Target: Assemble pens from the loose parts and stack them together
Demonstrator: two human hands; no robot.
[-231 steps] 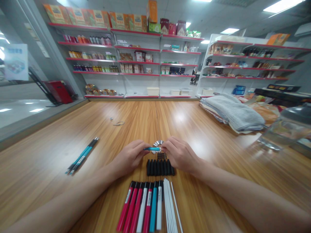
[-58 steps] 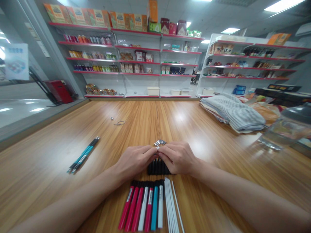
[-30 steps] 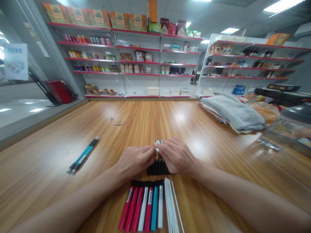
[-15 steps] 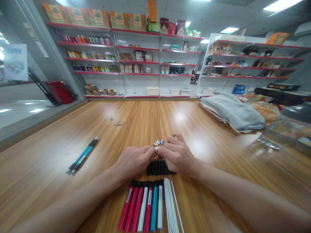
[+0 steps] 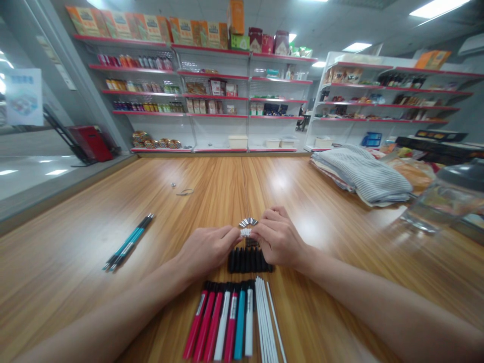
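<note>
My left hand point(image 5: 207, 248) and my right hand point(image 5: 278, 240) meet fingertip to fingertip over the wooden table point(image 5: 340, 262), both pinched on a small whitish pen part point(image 5: 245, 232). Just beyond it lies a fan of small silver tips point(image 5: 248, 221). Under the hands sits a row of black pen caps point(image 5: 247, 261). Nearer me lie pen barrels in red, white and teal point(image 5: 223, 322) side by side, with several thin white refills point(image 5: 265, 320) to their right.
Two or three assembled teal pens point(image 5: 128, 242) lie to the left. A small ring and a wire loop point(image 5: 184, 191) sit farther back. Folded striped cloth point(image 5: 363, 174) and a clear lidded jar point(image 5: 446, 199) stand at the right. Stocked store shelves point(image 5: 212, 91) line the back.
A teal pen barrel held between both hands 7.7 s ago is no longer visible. The hands have stayed together, and the right hand has drawn back slightly, uncovering more of the black caps.
</note>
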